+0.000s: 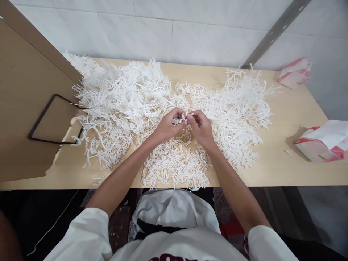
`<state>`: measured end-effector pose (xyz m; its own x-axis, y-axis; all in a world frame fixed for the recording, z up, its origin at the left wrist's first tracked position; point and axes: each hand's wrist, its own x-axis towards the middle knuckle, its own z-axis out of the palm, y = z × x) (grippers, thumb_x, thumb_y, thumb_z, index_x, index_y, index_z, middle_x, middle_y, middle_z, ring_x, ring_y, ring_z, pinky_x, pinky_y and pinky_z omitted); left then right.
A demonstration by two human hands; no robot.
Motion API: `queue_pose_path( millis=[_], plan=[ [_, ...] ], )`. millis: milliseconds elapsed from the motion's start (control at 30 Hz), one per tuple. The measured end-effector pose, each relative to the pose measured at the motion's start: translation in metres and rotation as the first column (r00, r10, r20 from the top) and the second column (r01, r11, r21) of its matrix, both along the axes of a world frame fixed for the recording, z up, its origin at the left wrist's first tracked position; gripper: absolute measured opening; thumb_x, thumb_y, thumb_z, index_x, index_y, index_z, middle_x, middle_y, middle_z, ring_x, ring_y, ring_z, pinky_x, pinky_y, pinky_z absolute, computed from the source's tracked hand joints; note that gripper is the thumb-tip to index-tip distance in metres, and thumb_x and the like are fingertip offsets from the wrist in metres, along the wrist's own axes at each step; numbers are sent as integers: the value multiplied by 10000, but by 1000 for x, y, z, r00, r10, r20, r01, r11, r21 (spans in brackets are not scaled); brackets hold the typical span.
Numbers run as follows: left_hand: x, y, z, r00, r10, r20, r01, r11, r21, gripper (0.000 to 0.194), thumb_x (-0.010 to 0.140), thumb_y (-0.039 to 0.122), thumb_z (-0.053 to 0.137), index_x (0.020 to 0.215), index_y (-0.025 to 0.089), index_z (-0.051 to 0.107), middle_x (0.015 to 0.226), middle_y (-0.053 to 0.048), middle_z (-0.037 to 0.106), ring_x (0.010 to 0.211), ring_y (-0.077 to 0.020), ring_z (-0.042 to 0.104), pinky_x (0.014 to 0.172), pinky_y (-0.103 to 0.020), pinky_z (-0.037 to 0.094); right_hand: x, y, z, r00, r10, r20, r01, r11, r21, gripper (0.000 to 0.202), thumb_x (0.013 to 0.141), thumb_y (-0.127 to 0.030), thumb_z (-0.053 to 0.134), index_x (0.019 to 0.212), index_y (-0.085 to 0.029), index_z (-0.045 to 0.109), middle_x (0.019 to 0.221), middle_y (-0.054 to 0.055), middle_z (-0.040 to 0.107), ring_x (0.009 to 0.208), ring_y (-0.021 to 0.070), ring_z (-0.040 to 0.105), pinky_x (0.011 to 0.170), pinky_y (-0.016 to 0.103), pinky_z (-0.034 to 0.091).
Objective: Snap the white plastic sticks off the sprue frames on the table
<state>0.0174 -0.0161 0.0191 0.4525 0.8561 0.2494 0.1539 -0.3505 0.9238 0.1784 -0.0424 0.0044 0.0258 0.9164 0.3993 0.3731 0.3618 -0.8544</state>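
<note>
My left hand (pixel 171 125) and my right hand (pixel 200 125) meet over the middle of the table, fingertips nearly touching. Between them is a small white branched plastic piece (pixel 183 117), pinched by the fingers of both hands; part of it is hidden. To the left spreads a large heap of white branched pieces (pixel 122 98). Another heap of white branched pieces (pixel 239 105) lies to the right. Just below my hands is a low pile of short, thin white sticks (pixel 176 166).
At the left stands a cardboard panel (pixel 24 90) with a black wire frame (pixel 40 117) against it. Two red-and-white packets (pixel 320 145) sit on the right part of the tan table (pixel 274 170). A tiled wall (pixel 152 32) runs along the back.
</note>
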Motion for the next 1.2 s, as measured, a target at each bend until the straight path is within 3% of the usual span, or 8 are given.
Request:
queue_pose_path(
  millis=[167, 333, 500, 733, 867, 967, 1067, 1200],
  plan=[
    [4, -5, 3, 999, 43, -29, -43, 999, 3, 31, 818, 191, 525, 847, 198, 531, 824, 3, 588, 739, -99, 523, 708, -261, 447, -2, -4, -2, 970, -93, 224, 62, 988, 142, 184, 928, -419, 496, 893, -260, 581, 806, -12, 655, 688, 113, 589, 655, 285, 494],
    [3, -4, 5, 1000, -8, 0, 8, 993, -116, 154, 855, 336, 569, 882, 186, 592, 812, -8, 622, 673, -86, 528, 632, -249, 433, 0, -3, -1, 948, -201, 246, 111, 934, 339, 131, 911, -348, 551, 852, -255, 621, 840, 15, 659, 797, 145, 611, 688, 308, 512],
    [-1, 0, 5, 997, -61, -55, 57, 996, -67, 242, 853, 421, 598, 828, 193, 672, 807, -17, 672, 689, -98, 563, 645, -261, 450, 4, -1, -4, 944, -169, 283, 56, 928, 368, 95, 929, -294, 523, 915, -260, 611, 907, 21, 676, 870, 152, 626, 748, 326, 521],
    [3, -3, 5, 999, -33, -34, 33, 999, -10, 203, 875, 345, 576, 849, 182, 694, 864, -31, 705, 774, -108, 613, 717, -272, 491, -11, -8, -4, 988, -106, 112, 88, 985, 151, 154, 959, -374, 448, 981, -263, 552, 938, 14, 682, 813, 121, 644, 752, 303, 520],
    [4, -7, 4, 997, -78, 13, 80, 980, -184, 205, 836, 361, 618, 866, 173, 694, 825, -28, 679, 669, -86, 577, 600, -239, 482, -8, -3, -2, 957, -166, -239, 186, 980, 64, 232, 970, -484, 349, 1003, -281, 457, 749, -31, 658, 686, 113, 651, 659, 280, 521],
    [6, -6, 1, 998, -16, 61, 31, 965, -259, 201, 832, 355, 617, 870, 166, 674, 739, -7, 631, 584, -61, 512, 541, -211, 443, 2, 3, 2, 893, -217, -395, 242, 970, 12, 247, 943, -520, 398, 1006, -287, 451, 716, -47, 632, 618, 103, 648, 574, 244, 497],
    [7, -3, -2, 993, 68, 95, -48, 978, -201, 144, 834, 311, 619, 839, 171, 651, 765, -2, 636, 599, -57, 508, 557, -207, 424, 8, 5, 5, 912, -185, -366, 189, 982, -24, 259, 904, -517, 490, 988, -275, 526, 917, -7, 664, 715, 102, 671, 613, 250, 513],
    [6, -2, -3, 992, 119, 32, -116, 989, -86, 140, 832, 314, 629, 832, 175, 647, 808, -2, 661, 646, -65, 532, 624, -221, 434, 6, 2, 9, 992, -71, -108, 67, 997, -33, 291, 904, -514, 492, 1001, -275, 627, 1105, 28, 663, 970, 145, 643, 789, 314, 521]
  ],
)
